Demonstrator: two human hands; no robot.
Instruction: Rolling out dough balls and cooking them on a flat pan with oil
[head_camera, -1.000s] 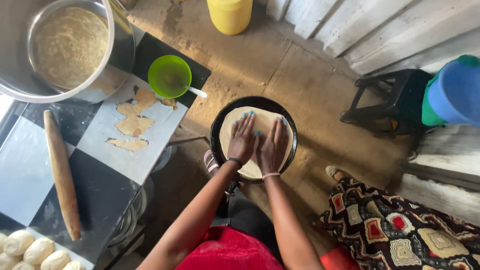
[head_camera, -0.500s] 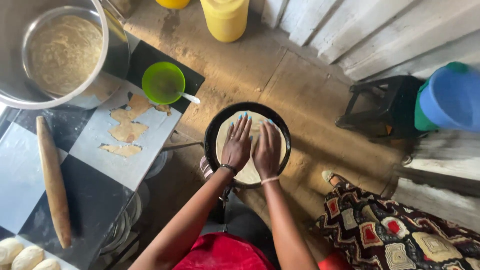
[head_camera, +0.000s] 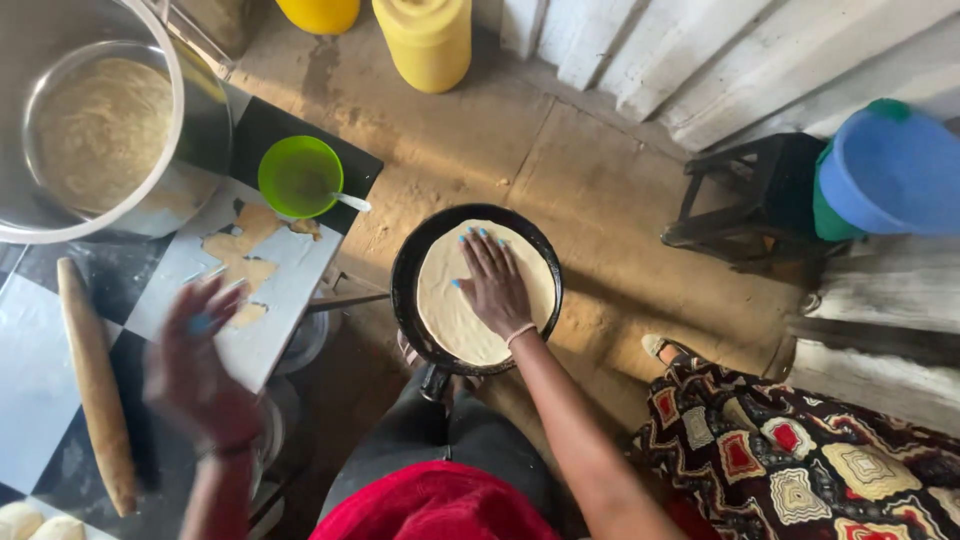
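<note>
Left hand (head_camera: 205, 365) raised and open over the table, right hand (head_camera: 495, 285) flat on the flatbread (head_camera: 485, 292).

The left hand is blurred, fingers spread, holding nothing, above the checkered table (head_camera: 40, 340) near the wooden rolling pin (head_camera: 95, 385) and a green bowl (head_camera: 300, 177) with a spoon. The right hand presses palm-down, fingers apart, on the pale round flatbread lying in the black pan (head_camera: 475, 290) on the floor. A blue bucket (head_camera: 890, 170) sits far right.

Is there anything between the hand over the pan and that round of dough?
Nothing visible. The right hand lies flat on the flatbread in the black pan. The blurred left hand is off over the tiled table.
</note>
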